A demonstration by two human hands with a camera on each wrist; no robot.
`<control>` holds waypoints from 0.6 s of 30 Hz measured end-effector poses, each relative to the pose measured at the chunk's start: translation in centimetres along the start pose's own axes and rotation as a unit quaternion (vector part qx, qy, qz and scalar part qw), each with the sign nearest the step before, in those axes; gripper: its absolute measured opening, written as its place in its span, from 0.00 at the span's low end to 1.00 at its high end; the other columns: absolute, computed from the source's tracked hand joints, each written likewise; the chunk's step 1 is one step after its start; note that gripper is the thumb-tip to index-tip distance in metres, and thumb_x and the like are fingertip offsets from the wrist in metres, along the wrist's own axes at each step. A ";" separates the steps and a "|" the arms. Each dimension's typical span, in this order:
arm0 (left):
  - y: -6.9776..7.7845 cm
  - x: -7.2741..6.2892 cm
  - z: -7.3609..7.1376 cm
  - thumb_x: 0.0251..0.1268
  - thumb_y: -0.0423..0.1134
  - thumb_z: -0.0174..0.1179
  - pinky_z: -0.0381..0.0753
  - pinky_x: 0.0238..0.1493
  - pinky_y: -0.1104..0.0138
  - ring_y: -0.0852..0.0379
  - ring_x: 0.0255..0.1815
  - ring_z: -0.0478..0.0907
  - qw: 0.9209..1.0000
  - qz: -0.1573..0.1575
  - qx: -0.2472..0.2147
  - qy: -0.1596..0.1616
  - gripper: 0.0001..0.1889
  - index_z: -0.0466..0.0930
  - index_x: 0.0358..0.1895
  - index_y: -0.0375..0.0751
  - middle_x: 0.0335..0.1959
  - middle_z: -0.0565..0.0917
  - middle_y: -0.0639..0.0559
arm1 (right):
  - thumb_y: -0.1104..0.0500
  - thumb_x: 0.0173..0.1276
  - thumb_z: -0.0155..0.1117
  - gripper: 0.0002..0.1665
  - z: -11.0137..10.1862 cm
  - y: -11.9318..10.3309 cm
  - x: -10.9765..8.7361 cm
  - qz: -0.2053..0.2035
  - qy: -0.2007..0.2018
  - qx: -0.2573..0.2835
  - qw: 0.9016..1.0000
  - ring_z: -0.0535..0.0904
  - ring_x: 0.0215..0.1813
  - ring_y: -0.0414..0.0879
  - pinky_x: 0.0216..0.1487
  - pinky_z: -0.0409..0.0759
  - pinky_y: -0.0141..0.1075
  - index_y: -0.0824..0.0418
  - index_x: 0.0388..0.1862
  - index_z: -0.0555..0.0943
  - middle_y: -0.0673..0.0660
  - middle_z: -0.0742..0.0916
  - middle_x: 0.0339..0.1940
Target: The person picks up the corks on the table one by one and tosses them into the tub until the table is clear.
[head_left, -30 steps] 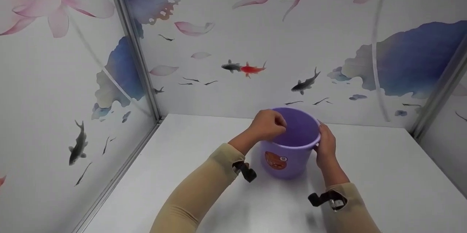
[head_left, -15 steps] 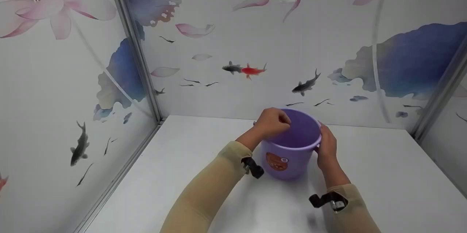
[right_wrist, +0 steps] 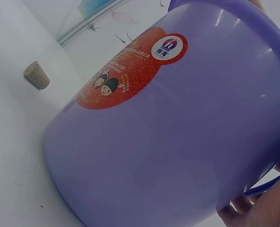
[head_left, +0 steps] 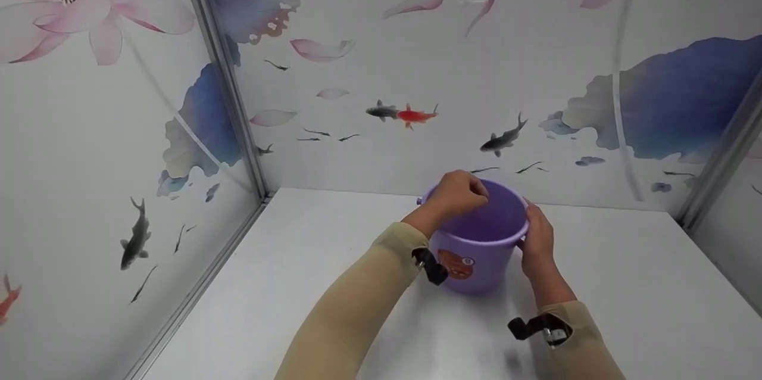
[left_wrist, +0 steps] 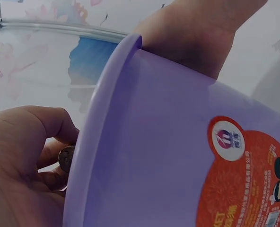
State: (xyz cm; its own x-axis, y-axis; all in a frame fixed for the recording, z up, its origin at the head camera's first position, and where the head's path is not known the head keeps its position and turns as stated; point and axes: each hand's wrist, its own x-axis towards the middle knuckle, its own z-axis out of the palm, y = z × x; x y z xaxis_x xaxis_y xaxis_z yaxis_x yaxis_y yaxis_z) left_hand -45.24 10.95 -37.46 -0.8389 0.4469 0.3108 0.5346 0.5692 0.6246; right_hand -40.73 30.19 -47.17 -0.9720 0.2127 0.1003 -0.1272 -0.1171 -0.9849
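A purple bucket (head_left: pixel 473 261) with a red label stands upright on the white table. Over the left part of its mouth is my left hand (head_left: pixel 457 194), fingers curled. In the left wrist view that hand pinches a brown cork (left_wrist: pixel 65 158), partly hidden by the bucket's rim. My right hand (head_left: pixel 539 237) grips the right side of the bucket near the rim. In the right wrist view, its fingers (right_wrist: pixel 241 203) press the bucket's side beside the purple handle (right_wrist: pixel 263 187). The bucket's floor is hidden.
Another cork (right_wrist: pixel 37 75) lies on the table to the left of the bucket, seen in the right wrist view. White panels (head_left: pixel 357 153) painted with fish and lotus enclose the table (head_left: pixel 309 237) at the back and sides, joined by metal posts.
My left hand has moved to the right, farther over the bucket's mouth. The right hand and the bucket have kept nearly the same place.
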 end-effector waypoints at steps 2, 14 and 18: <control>0.2 0.3 0.0 0.64 0.34 0.66 0.76 0.38 0.76 0.67 0.33 0.79 1.000 0.001 0.002 -0.002 0.08 0.95 0.41 0.44 0.37 0.92 0.54 | 0.45 0.90 0.30 0.34 0.0 0.0 0.0 0.000 0.002 0.003 1.000 0.60 0.85 0.56 0.84 0.60 0.59 0.58 0.85 0.61 0.60 0.65 0.85; 0.2 1.1 0.0 0.65 0.37 0.68 0.78 0.42 0.74 0.63 0.39 0.82 1.000 -0.005 0.004 -0.004 0.08 0.95 0.42 0.43 0.41 0.93 0.52 | 0.45 0.89 0.31 0.35 0.0 0.0 0.0 0.012 0.003 0.004 1.000 0.60 0.84 0.55 0.84 0.61 0.58 0.57 0.86 0.60 0.60 0.64 0.86; 0.1 1.2 0.1 0.65 0.35 0.67 0.76 0.39 0.74 0.64 0.34 0.79 1.000 -0.004 0.005 -0.003 0.07 0.94 0.41 0.42 0.39 0.93 0.52 | 0.46 0.89 0.30 0.35 0.1 -0.1 0.0 0.006 0.004 0.003 1.000 0.60 0.84 0.56 0.83 0.62 0.59 0.58 0.86 0.59 0.61 0.64 0.86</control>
State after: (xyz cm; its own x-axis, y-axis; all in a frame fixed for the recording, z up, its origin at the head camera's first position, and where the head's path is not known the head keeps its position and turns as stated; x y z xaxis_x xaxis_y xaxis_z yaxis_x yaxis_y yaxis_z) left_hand -46.14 11.59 -37.11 -0.8425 0.4466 0.3014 0.5289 0.5791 0.6204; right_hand -40.70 30.12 -47.10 -0.9720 0.2183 0.0874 -0.1166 -0.1246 -0.9853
